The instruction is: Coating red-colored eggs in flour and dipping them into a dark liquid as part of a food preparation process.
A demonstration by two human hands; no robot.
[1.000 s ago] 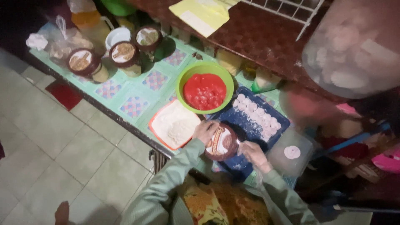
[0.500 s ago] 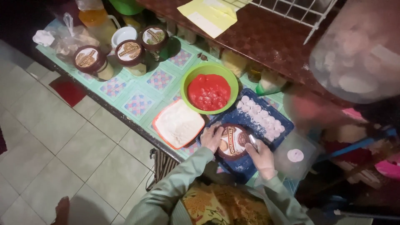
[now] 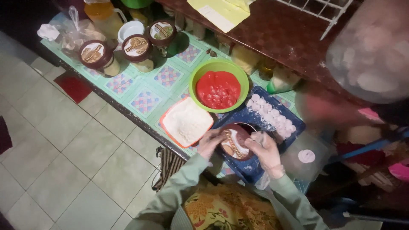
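Standing at a table (image 3: pixel 128 91) with a checked green cloth over a pale tiled floor (image 3: pixel 64 170) | left hand (image 3: pixel 210 142) and right hand (image 3: pixel 266 150) both curl closed around a round brown-lidded tub (image 3: pixel 234 142) on a blue tray (image 3: pixel 251 168) | beyond: orange-rimmed flour dish (image 3: pixel 186 122), green bowl (image 3: pixel 204 70) of red filling, rows of white dough balls (image 3: pixel 272 114), lidded jars (image 3: pixel 136 49).

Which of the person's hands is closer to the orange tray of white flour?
Left. The left hand sits right beside the orange tray of flour, at its near corner. The right hand is farther, across the brown lid both hands hold.
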